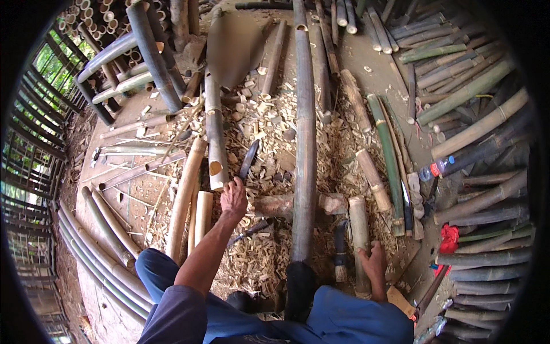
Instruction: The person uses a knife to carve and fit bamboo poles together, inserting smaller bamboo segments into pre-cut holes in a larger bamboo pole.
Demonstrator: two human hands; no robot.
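My left hand (pixel 234 198) is closed round the handle of a machete, its dark blade (pixel 248 159) pointing away over the shavings. Just beyond that hand is the cut, open end of a bamboo pole (pixel 215 132). A long grey-green bamboo pole (pixel 304 143) runs from the far side to my lap and lies across a wooden block (pixel 268 205). My right hand (pixel 375 265) has bent fingers against a short pale bamboo length (pixel 359 235) by my right knee. Its grip is partly hidden.
A second knife (pixel 252 229) and a dark blade with a pale handle (pixel 340 252) lie near my legs. Wood chips (pixel 263 258) cover the ground. Stacked bamboo (pixel 487 258) lines the right, beside a plastic bottle (pixel 435 168). Curved bamboo strips (pixel 106 266) lie left.
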